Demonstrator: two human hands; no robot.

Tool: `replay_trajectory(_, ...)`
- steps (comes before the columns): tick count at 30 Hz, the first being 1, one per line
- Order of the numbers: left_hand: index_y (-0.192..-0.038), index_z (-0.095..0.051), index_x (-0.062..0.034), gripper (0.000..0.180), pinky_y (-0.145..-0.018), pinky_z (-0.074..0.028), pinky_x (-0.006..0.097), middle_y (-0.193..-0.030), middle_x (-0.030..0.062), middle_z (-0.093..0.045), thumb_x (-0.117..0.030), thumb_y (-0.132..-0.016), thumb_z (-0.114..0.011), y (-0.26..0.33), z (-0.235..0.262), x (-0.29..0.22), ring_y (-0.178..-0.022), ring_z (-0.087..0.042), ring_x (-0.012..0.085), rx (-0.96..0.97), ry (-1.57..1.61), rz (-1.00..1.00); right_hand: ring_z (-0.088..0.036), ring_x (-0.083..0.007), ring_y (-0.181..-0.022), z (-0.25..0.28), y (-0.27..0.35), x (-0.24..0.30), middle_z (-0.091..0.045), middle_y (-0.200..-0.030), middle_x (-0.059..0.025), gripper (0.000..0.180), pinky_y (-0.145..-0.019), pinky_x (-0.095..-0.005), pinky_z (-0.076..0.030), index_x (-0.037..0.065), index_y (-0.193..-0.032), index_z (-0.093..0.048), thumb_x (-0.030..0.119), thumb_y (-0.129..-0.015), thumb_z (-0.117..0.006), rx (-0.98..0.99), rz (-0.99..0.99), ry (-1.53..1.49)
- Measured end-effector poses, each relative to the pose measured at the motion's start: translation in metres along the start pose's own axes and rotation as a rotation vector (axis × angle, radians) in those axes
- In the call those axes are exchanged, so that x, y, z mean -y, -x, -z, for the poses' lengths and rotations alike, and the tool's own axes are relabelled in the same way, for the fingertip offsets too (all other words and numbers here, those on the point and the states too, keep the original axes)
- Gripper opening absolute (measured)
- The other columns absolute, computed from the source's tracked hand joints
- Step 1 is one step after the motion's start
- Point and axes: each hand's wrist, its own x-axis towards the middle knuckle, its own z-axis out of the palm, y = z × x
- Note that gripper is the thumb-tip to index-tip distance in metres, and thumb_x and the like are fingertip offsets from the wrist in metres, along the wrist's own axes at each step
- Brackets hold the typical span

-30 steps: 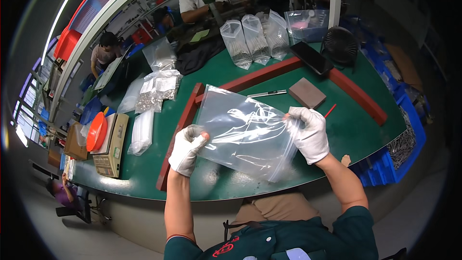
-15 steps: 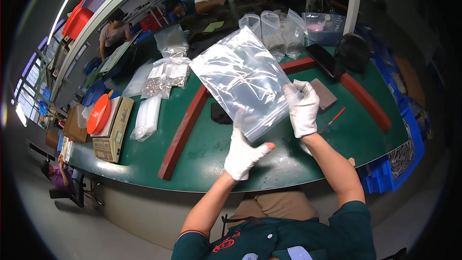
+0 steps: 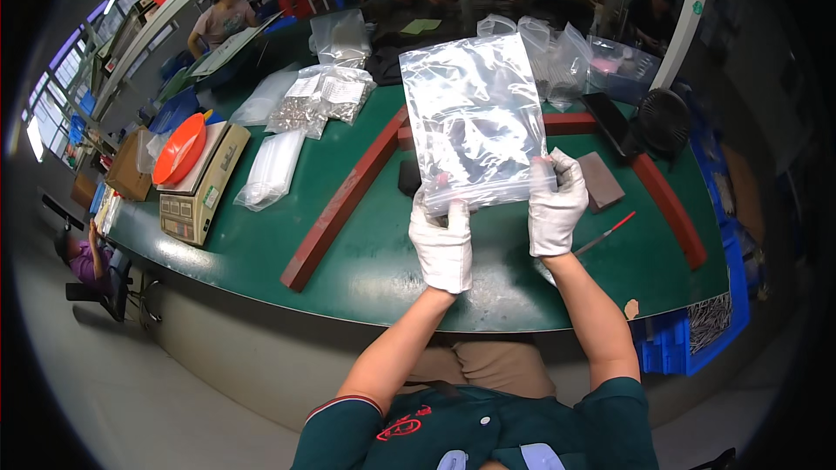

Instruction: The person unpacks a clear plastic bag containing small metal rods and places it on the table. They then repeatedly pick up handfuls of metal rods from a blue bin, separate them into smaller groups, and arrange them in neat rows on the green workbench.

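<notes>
Between my hands a clear plastic zip bag is held up over the green table, its zip edge toward me. It looks flat, with bright glare across it. My left hand, in a white glove with bare fingertips, pinches the near left corner. My right hand, gloved the same way, grips the near right corner. Beyond and below the bag, red-brown bars lie on the table. Beside my right hand are a brown-grey block and a thin red-ended tool.
A scale with an orange bowl stands at left, near a stack of clear bags. Filled bags lie behind it. A black fan and dark phone-like slab sit right. A blue bin holds metal parts.
The bag has turned from slanted to nearly upright in view. My left hand has closed on its near left corner; before, its thumb was spread. My right hand keeps its grip.
</notes>
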Motion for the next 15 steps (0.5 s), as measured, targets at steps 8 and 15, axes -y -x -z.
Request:
replay_trajectory(8,-0.105,-0.053,0.0030,0.025,-0.064,-0.045,0.024,-0.090,0.0075,-0.061,-0.016,-0.089,-0.052,-0.010,0.017,-0.007,-0.072,-0.055,0.0102,-0.124,-0.091,-0.004,-0.055,-0.0099,-0.073,-0.012,0.009,0.007,-0.060,-0.081,-0.0056,0.018,-0.070,-0.0230,-0.046,-0.004,-0.091,-0.057,0.006,-0.078,-0.065,0.038,0.018,0.005)
replay_trajectory(15,-0.099,-0.056,0.0021,0.019,-0.067,-0.046,0.024,-0.089,0.0100,-0.064,-0.012,-0.087,-0.054,-0.022,0.031,-0.010,-0.074,-0.057,0.0138,-0.300,-0.288,-0.110,-0.058,-0.0158,-0.068,-0.018,0.022,0.013,-0.061,-0.076,-0.0083,0.013,-0.066,-0.0266,-0.047,0.000,-0.085,-0.059,0.003,-0.073,-0.065,0.076,0.182,0.108)
